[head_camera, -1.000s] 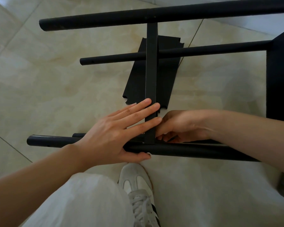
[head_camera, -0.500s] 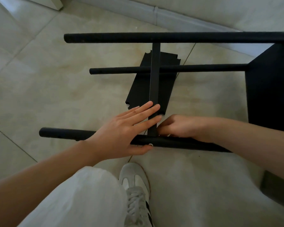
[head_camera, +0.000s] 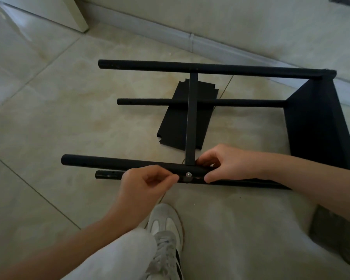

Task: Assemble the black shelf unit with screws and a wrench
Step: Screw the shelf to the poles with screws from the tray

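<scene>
The black shelf unit lies on its side on the tiled floor, its poles running left to right. A thin crossbar [head_camera: 191, 118] spans from the far pole [head_camera: 190, 68] to the near pole [head_camera: 109, 161]. A silver screw [head_camera: 188, 174] sits in the near pole just below the crossbar's end. My left hand [head_camera: 143, 190] is curled, its fingertips at the pole just left of the screw. My right hand [head_camera: 228, 163] grips the near pole right of the screw, thumb under, fingers over by the crossbar. No wrench shows.
A loose black shelf panel [head_camera: 176, 118] lies flat on the floor under the frame. A mounted black panel [head_camera: 315, 122] closes the frame's right end. My shoe [head_camera: 166, 229] is just below the near pole. A wall skirting [head_camera: 190, 40] runs behind.
My left hand came off the crossbar, where it lay flat, and now curls beside the screw. My right hand has shifted onto the near pole. The view has pulled back.
</scene>
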